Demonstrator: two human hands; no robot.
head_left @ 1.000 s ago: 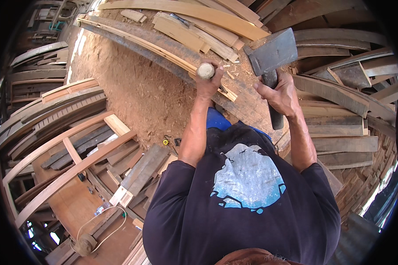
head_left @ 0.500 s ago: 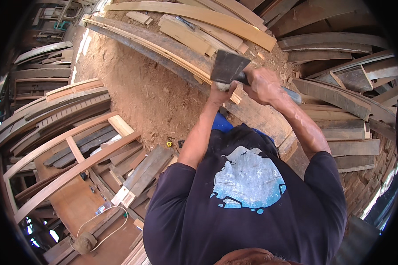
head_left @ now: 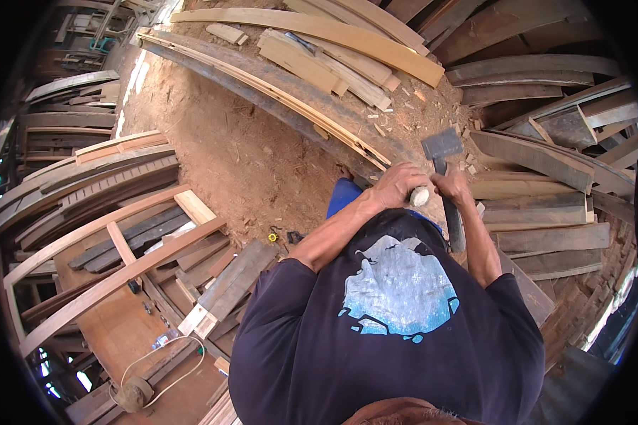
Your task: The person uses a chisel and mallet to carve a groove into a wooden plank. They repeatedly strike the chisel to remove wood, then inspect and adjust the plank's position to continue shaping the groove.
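Note:
My left hand [head_left: 402,184] is wrapped round a chisel [head_left: 420,196], whose pale, rounded handle end shows beside the fingers. Its blade is mostly hidden, by the near end of a long, narrow wooden strip [head_left: 283,93]. That strip lies along a dark, weathered beam [head_left: 319,124]. To the right, my right hand [head_left: 452,185] grips a hatchet [head_left: 442,144] close under its flat, dark head. The hatchet's dark handle hangs down toward my body, and its head stands raised, apart from the chisel.
Pale boards [head_left: 305,64] and a curved plank [head_left: 319,23] lie beyond the beam, with a blue-handled tool [head_left: 301,42] on top. Stacked timber [head_left: 539,205] rises on the right. A wooden frame [head_left: 127,283] and a yellow round object [head_left: 273,237] are at left. Wood chips litter the ground.
The hatchet has swung from above my left hand to the right and nearer my body. My left hand has come right and nearer too, uncovering the strip's end and the chisel's handle.

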